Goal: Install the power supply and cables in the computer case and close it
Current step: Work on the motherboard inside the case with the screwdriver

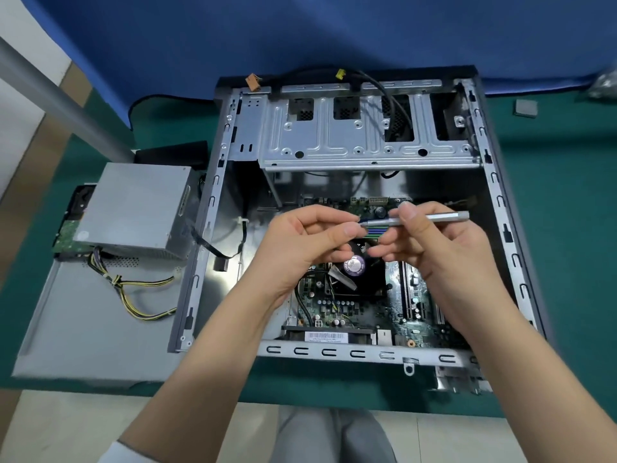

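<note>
The open computer case lies flat on the green table, its motherboard exposed. Above the board, my right hand grips a slim silver screwdriver held level. My left hand pinches at the screwdriver's tip end with thumb and fingers. The grey power supply sits outside the case, to its left, on the detached side panel. Its yellow and black cables trail over that panel toward the case.
A silver drive cage spans the far end of the case, with black cables looped over it. A green circuit board peeks from under the power supply. A small grey square part lies on the table at the far right.
</note>
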